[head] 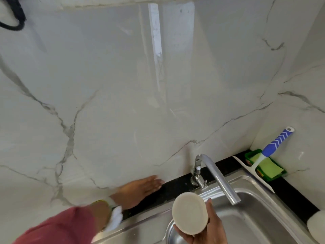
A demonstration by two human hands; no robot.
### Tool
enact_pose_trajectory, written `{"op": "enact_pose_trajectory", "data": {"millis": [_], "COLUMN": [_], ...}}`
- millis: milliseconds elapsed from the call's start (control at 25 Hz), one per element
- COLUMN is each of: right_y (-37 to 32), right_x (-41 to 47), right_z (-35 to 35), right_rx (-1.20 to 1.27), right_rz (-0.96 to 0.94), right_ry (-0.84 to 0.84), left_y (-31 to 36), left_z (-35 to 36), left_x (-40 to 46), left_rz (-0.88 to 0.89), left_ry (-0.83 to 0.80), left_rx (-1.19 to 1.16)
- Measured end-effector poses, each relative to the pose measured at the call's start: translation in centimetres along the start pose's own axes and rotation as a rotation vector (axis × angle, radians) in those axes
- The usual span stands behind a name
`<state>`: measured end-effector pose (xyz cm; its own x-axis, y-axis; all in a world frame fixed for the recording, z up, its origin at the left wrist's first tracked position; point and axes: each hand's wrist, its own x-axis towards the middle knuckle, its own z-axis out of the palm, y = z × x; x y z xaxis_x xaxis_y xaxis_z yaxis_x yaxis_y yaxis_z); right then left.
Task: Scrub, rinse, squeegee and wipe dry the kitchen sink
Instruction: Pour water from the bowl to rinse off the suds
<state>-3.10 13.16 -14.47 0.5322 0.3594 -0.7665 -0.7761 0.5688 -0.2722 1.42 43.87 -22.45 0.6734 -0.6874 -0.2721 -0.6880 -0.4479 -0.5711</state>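
The stainless steel sink (255, 224) fills the lower right, with a chrome tap (217, 176) arching over its basin. My right hand (208, 232) is shut on a round beige scrub pad (189, 213), held flat side up over the basin's left edge, just left of the spout. My left hand (140, 190) lies flat with fingers stretched out on the black counter strip (175, 187) behind the sink, against the marble wall. It holds nothing. A squeegee (274, 147) with a blue and white handle leans in the back right corner.
The squeegee's blade rests against a green tray (268, 169) holding a yellow-green sponge. A white rounded object (316, 226) sits at the right edge. Something white (115, 218) shows at my left wrist, by a red sleeve. A black cord (15, 16) hangs top left.
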Motion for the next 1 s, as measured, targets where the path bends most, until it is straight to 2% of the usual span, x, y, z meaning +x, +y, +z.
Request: {"op": "enact_pose_trajectory", "data": {"millis": [40, 120, 160, 200, 280, 320, 360, 480, 520, 560, 640, 760, 800, 840, 880, 960, 1000], "right_y": [-0.3, -0.6, -0.4, -0.1, 1.2, 1.7, 1.9, 2.0, 1.6, 1.2, 1.4, 2.9, 3.7, 4.4, 5.0, 5.8, 5.9], "right_x": [0.2, 0.1, 0.0, 0.1, 0.4, 0.3, 0.2, -0.8, -0.9, -1.1, -0.6, 0.5, 0.5, 0.6, 0.6, 0.4, 0.3], "right_z": [-0.3, -0.6, -0.4, -0.2, 1.8, 2.7, 3.5, 4.7, 4.7, 5.0, 4.2, 4.5, 4.9, 5.2, 5.8, 6.5, 6.9], "right_rx": [-0.001, -0.013, -0.028, -0.036, -0.071, -0.071, -0.081, -0.104, -0.109, -0.131, -0.158, -0.209, -0.207, -0.230, -0.252, -0.265, -0.295], "right_rz": [0.024, 0.042, 0.029, 0.007, -0.031, -0.043, -0.051, -0.070, -0.053, -0.036, -0.034, -0.061, -0.073, -0.087, -0.094, -0.094, -0.105], "right_ry": [-0.016, -0.004, -0.004, -0.010, 0.011, 0.001, -0.018, -0.046, -0.084, -0.094, -0.049, -0.068, -0.043, -0.051, -0.074, -0.082, -0.090], "left_y": [0.0, -4.1, -7.0, -9.9, -14.2, -14.3, -13.0, -3.9, -2.1, -2.2, -5.0, -9.5, -9.1, -7.2, -3.6, 3.7, 5.4], "left_z": [1.1, -2.7, -6.0, -9.0, -14.2, -15.0, -13.7, -4.0, -2.0, -1.6, -3.5, -6.7, -6.5, -4.9, -2.0, 2.5, 3.4], "left_x": [-1.9, -4.6, -4.8, -4.3, -4.1, -4.3, -4.6, -8.9, -11.0, -12.2, -13.6, -14.1, -13.7, -12.9, -11.8, -11.1, -11.4], "left_rz": [0.052, -0.106, -0.222, -0.363, -0.632, -0.685, -0.667, -0.240, -0.210, -0.206, -0.271, -0.672, -0.779, -0.869, -0.880, -0.842, -0.829], "left_ry": [0.055, 0.232, 0.311, 0.464, 0.597, 0.600, 0.563, 0.066, -0.026, 0.016, 0.206, 0.446, 0.465, 0.405, 0.297, 0.162, 0.095], "left_rx": [0.185, 0.418, 0.427, 0.402, 0.376, 0.410, 0.441, 0.346, 0.384, 0.443, 0.483, 0.516, 0.576, 0.616, 0.508, 0.100, 0.032]}}
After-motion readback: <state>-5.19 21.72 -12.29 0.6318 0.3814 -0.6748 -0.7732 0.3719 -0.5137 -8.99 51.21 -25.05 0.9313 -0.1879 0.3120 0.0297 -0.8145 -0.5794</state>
